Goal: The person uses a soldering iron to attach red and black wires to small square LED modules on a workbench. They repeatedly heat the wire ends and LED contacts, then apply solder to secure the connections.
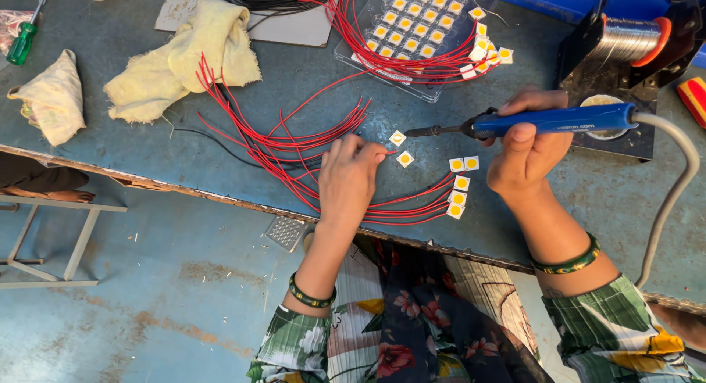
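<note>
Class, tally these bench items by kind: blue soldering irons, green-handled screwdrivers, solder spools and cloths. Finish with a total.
Blue soldering irons: 1
Green-handled screwdrivers: 1
Solder spools: 1
Cloths: 2
Total: 5

Far left: green-handled screwdriver (22,43) beside a folded cream cloth (53,96)
Far centre: crumpled yellow rag (184,56)
Far right: solder spool (625,41) on its black stand
Near left: metal stool frame (51,240) on the floor
</note>
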